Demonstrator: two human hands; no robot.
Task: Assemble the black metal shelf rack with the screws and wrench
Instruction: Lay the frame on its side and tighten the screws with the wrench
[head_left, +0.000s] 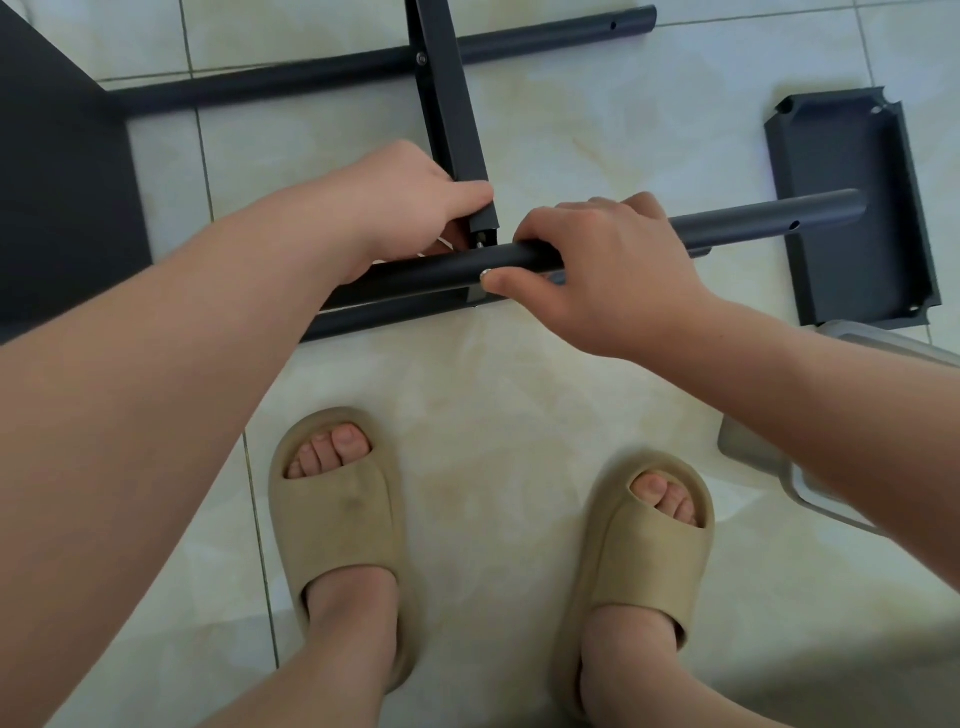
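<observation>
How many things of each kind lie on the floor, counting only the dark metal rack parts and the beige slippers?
Round tubes: 2, far tube and near tube
Flat crossbars: 1
Loose shelf trays: 1
Beige slippers: 2, left slipper and right slipper
Total: 6

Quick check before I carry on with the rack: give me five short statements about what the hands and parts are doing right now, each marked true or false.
1. The right hand grips the near round tube. True.
2. The left hand is flat on the floor. False: it holds the end of the flat crossbar.
3. A screw head shows at the right thumb tip. True.
4. The small shelf tray is bolted to the far tube. False: it lies loose on the tiled floor, under the near tube's end.
5. The person is barefoot. False: both feet wear slides.
</observation>
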